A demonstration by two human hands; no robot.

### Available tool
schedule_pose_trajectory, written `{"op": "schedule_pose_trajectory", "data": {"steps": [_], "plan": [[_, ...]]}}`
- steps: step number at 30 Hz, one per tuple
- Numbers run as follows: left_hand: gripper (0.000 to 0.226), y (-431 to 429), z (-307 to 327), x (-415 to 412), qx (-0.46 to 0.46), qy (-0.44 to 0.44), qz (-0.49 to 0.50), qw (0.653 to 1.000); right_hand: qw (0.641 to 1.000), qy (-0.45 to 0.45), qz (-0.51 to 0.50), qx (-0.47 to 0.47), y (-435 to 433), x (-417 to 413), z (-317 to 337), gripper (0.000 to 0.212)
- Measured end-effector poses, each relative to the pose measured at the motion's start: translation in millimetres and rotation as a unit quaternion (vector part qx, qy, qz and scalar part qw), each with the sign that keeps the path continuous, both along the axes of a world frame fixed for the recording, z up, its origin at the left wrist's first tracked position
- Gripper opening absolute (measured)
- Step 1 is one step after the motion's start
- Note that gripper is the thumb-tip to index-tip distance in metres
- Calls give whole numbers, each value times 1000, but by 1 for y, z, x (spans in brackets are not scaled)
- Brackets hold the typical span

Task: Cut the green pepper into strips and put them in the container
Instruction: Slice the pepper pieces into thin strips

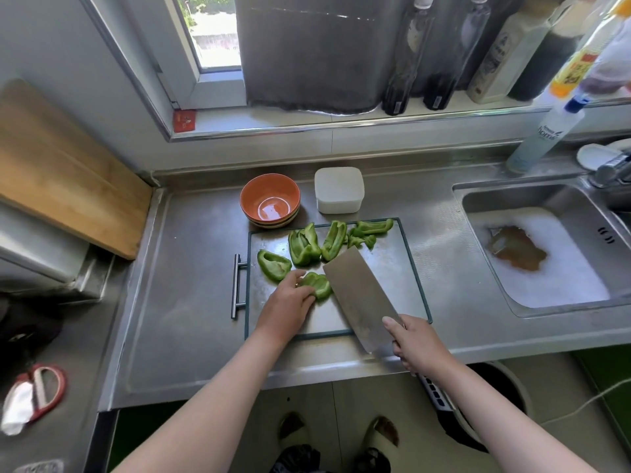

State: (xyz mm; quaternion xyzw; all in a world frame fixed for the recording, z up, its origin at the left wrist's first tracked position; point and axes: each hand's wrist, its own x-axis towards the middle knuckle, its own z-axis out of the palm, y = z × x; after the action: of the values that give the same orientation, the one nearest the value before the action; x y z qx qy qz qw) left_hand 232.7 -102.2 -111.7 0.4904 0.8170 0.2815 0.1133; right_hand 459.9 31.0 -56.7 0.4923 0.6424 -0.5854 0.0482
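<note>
As left fingers (297,276) hold a pepper piece (321,285), right fingers (391,324) grip the cleaver (355,291), container (339,189) behind.

This is a home kitchen. A shiny metal counter (191,268) has a sink (505,199) full of soapy water, a tap (611,169), an orange bowl (269,186), and sauce bottles (403,63) along the window ledge (290,119).

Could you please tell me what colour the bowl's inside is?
The bowl is orange inside, shown in the head view.
</note>
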Motion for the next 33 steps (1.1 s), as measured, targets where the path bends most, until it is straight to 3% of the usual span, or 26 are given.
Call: {"op": "schedule_pose_trajectory", "data": {"steps": [10,19,24,33], "plan": [[12,5,4,6,-8,17,6,1000,1000,-26,5,-15,6,-3,4,32],[3,8,-2,5,-12,42,-21,999,994,-60,59,67,19,15,-2,35],[3,9,-1,5,-11,47,-25,999,999,-32,36,15,22,12,-1,35],[1,9,-1,7,-10,53,-19,998,997,-37,61,36,20,9,-1,32]]}}
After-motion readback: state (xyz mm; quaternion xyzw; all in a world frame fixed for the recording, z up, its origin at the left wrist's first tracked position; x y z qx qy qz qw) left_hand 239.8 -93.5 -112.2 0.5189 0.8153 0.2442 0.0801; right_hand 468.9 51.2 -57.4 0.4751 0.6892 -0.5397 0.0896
